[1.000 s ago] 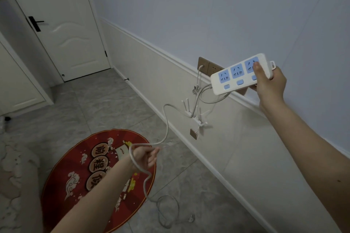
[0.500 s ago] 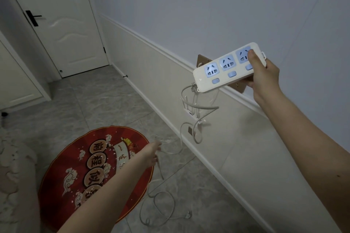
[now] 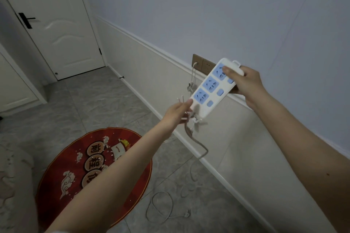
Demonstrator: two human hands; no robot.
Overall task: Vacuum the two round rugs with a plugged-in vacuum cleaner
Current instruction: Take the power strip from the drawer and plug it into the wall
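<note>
My right hand [image 3: 246, 83] grips the far end of a white power strip [image 3: 210, 91] with three blue sockets, held in the air by the wall. My left hand [image 3: 179, 112] is up at the strip's lower end, with its thumb against the casing and its fingers round the white cord [image 3: 197, 143] where it leaves the strip. That cord hangs down blurred to loose loops on the floor [image 3: 161, 206], ending in a plug [image 3: 187, 213]. A red round rug [image 3: 75, 172] with gold characters lies below my left arm. No vacuum cleaner is in view.
Brown wall outlets [image 3: 202, 63] sit just behind the strip, with a thin cable hanging from one. A white door [image 3: 56, 24] stands shut at the far end of the grey tiled floor. A pale patterned fabric thing [image 3: 11, 176] borders the rug on the left.
My left hand has risen from low over the rug to the strip's lower end. My right hand has tilted the strip so that end points down, and the view has drifted right.
</note>
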